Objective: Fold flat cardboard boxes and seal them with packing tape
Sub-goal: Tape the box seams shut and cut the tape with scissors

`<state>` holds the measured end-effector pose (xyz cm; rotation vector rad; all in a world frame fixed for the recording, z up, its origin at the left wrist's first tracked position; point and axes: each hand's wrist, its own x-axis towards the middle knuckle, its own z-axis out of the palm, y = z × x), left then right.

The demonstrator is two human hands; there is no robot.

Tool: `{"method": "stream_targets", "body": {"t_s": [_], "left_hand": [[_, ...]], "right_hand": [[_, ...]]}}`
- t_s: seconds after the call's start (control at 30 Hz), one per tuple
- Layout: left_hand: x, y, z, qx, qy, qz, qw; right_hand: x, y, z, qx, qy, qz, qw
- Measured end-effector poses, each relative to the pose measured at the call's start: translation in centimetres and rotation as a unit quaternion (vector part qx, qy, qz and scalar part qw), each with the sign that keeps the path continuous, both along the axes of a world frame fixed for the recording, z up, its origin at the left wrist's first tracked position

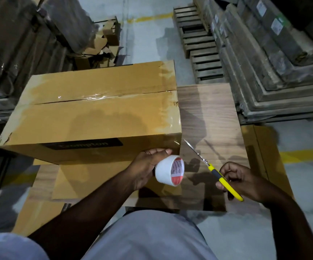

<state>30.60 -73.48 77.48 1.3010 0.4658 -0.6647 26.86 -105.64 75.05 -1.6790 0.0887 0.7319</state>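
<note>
We're looking straight down at a closed cardboard box [95, 113] sitting on a wood-grain table [210, 117], its top flaps meeting along a centre seam under a glossy strip of clear packing tape [88, 98]. More clear tape shines over the right end of the box and wraps down the near right corner.

Our left hand [146, 166] is curled around the tape roll [169, 170], a white roll with a red-and-white printed core, held just off the box's near right corner with the thumb pressed to the box's front face. A dark label (the lettering reads upside down from here) runs along that same front face.

Our right hand [240, 182] is clamped on the yellow handles of a pair of scissors [211, 166]. The blades point up and left, tip just beside the taped corner of the box; we can't tell for sure whether the blades touch the tape there.

Under the box lies a flat sheet of cardboard [80, 181], spread across the table toward us, and another flat piece [264, 147] leans at the table's right edge.

Around us, a yellow line [306, 155] marks the concrete floor, wooden pallets [202, 53] stack up at the right, and cardboard scraps [101, 45] pile beyond the box.
</note>
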Motion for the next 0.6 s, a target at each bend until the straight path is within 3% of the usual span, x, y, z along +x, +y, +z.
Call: {"method": "stream_targets", "body": {"t_s": [0.33,0.6], "left_hand": [[-0.2,-0.3,0.4,0.024,-0.009,-0.013,1.000],[-0.2,-0.6,-0.2,0.047,-0.021,-0.008,0.999]], "right_hand": [[3.6,-1.2,3.9,-0.036,0.018,0.173,0.984],[5.7,-2.1,5.9,-0.115,-0.011,0.229,0.967]]}}
